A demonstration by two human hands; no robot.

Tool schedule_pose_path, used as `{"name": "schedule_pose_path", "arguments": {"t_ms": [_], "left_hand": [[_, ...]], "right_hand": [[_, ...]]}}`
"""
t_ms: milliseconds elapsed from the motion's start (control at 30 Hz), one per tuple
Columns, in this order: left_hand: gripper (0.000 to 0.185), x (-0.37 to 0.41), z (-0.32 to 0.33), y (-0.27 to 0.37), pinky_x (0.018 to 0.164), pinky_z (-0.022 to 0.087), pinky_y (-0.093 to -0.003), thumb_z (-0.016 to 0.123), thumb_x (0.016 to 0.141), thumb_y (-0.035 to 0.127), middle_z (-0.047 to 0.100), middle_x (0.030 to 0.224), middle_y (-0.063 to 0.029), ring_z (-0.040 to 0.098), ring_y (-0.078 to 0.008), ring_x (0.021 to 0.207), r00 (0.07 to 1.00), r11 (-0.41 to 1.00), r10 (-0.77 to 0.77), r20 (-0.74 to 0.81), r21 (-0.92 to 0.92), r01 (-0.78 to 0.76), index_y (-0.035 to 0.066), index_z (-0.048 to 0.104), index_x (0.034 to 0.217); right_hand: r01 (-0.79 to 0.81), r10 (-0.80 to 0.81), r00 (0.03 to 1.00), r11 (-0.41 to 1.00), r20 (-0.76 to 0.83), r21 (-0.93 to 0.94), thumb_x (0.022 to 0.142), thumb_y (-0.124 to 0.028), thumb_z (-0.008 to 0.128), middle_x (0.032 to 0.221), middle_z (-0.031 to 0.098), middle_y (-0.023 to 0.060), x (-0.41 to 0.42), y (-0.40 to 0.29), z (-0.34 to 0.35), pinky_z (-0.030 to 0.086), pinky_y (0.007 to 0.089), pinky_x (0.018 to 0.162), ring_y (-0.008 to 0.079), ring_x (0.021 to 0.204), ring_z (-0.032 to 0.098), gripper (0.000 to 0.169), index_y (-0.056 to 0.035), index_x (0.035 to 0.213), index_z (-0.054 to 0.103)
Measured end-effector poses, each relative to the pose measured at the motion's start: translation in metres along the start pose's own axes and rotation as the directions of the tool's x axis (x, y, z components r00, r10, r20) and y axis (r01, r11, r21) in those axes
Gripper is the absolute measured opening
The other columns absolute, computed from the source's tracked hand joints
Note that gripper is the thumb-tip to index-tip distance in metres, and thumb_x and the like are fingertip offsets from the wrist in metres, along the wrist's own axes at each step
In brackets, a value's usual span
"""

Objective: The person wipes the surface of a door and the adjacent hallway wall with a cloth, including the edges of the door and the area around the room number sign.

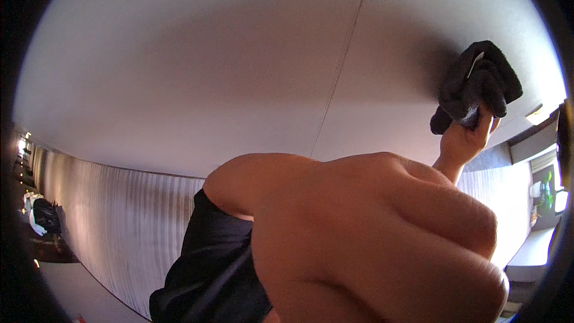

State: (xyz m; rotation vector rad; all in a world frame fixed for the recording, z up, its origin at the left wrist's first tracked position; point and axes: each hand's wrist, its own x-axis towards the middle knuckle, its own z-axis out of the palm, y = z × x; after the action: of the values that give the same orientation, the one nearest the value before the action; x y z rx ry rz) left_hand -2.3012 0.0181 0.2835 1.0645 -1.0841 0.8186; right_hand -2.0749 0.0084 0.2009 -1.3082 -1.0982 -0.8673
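Observation:
My right hand (466, 139), at the right of the view, grips a bunched dark cloth (482, 80) from below. The cloth looks fluffy and folded, and a small pale tag shows on it. It is up against, or very close to, a broad pale panel or wall (233, 76), which catches its shadow. A thin seam (343, 58) runs down that surface. Part of my bare upper body fills the lower middle and hides most of the right forearm. My left hand is out of view.
Beneath the pale surface lies a streaked grey floor (130, 206). A black plastic bag (46, 216) and white items sit at the far left. Black clothing (215, 260) shows at my waist. Bright window light, a green plant (546, 189) and a ledge (533, 246) are at the far right.

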Motion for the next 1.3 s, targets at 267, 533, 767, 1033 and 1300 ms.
{"name": "schedule_pose_path", "arguments": {"t_ms": [267, 533, 767, 1033, 1300], "left_hand": [[0.050, 0.000, 0.011, 0.000, 0.077, 0.047, -0.0300, 0.072, 0.078, 0.031, 0.055, 0.103, -0.0158, 0.055, -0.0235, 0.091, 0.999, 1.000, 0.013, -0.052, 0.028, -0.011, 0.004, 0.053, 0.116], [0.051, -0.016, 0.033, -0.015, 0.078, 0.047, -0.0303, 0.072, 0.078, 0.029, 0.055, 0.103, -0.0161, 0.055, -0.0232, 0.091, 0.985, 0.993, 0.115, -0.129, 0.006, -0.115, 0.001, 0.052, 0.116], [0.051, -0.015, 0.047, -0.019, 0.078, 0.047, -0.0305, 0.072, 0.078, 0.028, 0.055, 0.104, -0.0164, 0.055, -0.0230, 0.092, 0.960, 0.978, 0.196, -0.198, -0.032, -0.206, -0.001, 0.052, 0.115], [0.051, -0.003, 0.062, -0.017, 0.079, 0.047, -0.0308, 0.072, 0.078, 0.026, 0.055, 0.104, -0.0167, 0.055, -0.0227, 0.093, 0.919, 0.936, 0.298, -0.258, -0.112, -0.335, -0.004, 0.051, 0.115], [0.053, 0.005, 0.110, -0.030, 0.080, 0.048, -0.0313, 0.070, 0.079, 0.026, 0.055, 0.105, -0.0178, 0.055, -0.0226, 0.095, 0.726, 0.805, 0.314, -0.612, -0.234, -0.546, -0.008, 0.049, 0.114]], "right_hand": [[-0.070, 0.069, 0.997, 0.997, -0.020, -0.042, 0.070, 0.000, 0.069, 0.113, 0.054, 0.0107, -0.003, 0.006, -0.001, 0.043, 0.0359, 0.092, 0.0287, 0.107, 0.054, 0.035, -0.0081, 0.104, 0.064], [-0.003, 0.003, 0.999, 1.000, -0.040, 0.009, 0.077, -0.009, 0.069, 0.119, 0.055, 0.0074, -0.003, 0.004, 0.005, 0.045, 0.0377, 0.095, 0.0264, 0.111, 0.054, 0.034, -0.0105, 0.111, 0.063], [-0.020, 0.016, 0.999, 0.993, -0.034, -0.117, 0.073, -0.007, 0.068, 0.119, 0.054, 0.0098, -0.003, 0.006, 0.006, 0.043, 0.0377, 0.095, 0.0285, 0.111, 0.053, 0.036, -0.0077, 0.108, 0.063], [-0.102, 0.101, 0.995, 0.992, 0.007, 0.078, 0.073, 0.002, 0.062, 0.118, 0.053, 0.0121, -0.003, -0.005, 0.005, 0.039, 0.0355, 0.097, 0.0286, 0.112, 0.050, 0.037, -0.0031, 0.109, 0.061], [-0.086, 0.082, 0.995, 0.994, 0.055, 0.063, 0.073, 0.006, 0.060, 0.117, 0.051, 0.0108, -0.001, -0.011, 0.002, 0.038, 0.0342, 0.096, 0.0271, 0.110, 0.050, 0.038, -0.0028, 0.110, 0.060]]}}
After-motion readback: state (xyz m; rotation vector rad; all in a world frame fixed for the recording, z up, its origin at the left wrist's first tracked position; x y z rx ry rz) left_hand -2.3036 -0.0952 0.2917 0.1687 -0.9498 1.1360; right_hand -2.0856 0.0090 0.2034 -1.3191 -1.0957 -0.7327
